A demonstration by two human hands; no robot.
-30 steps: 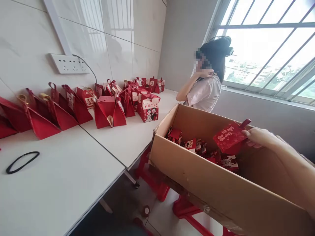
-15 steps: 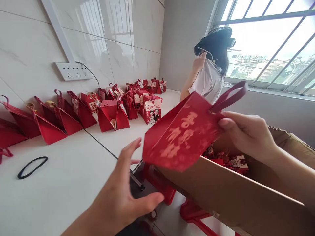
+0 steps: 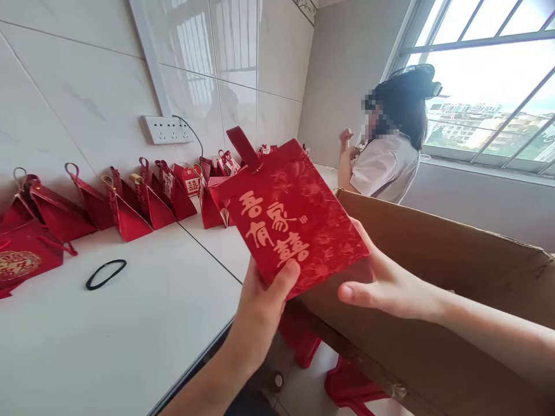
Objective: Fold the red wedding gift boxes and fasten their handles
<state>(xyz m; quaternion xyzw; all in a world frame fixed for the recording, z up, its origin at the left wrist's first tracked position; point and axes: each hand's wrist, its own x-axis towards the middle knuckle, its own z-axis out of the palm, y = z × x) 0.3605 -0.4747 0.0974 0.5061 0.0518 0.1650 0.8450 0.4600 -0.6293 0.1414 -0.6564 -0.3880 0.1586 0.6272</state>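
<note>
A red gift box [image 3: 299,214] with gold Chinese characters and a ribbon loop at its top is tilted in front of me. My left hand [image 3: 262,303] grips its lower left corner, thumb pressed on the printed front, fingers hidden behind. My right hand [image 3: 385,283] is at the box's lower right edge; its thumb stands apart from the box, and its other fingers are partly hidden behind it. To the left, a row of red gift boxes [image 3: 130,216] with ribbon loops stands on the white table [image 3: 130,335].
A large open cardboard box [image 3: 433,242] is on the right, above red plastic stools [image 3: 351,381]. A black elastic band [image 3: 106,274] lies on the table. A socket strip [image 3: 167,130] is on the tiled wall. Another person [image 3: 385,162] is by the barred window [image 3: 485,81].
The gift box has moved left and turned its printed front towards me. My left hand has taken hold of it, while my right hand has let go of the ribbon end.
</note>
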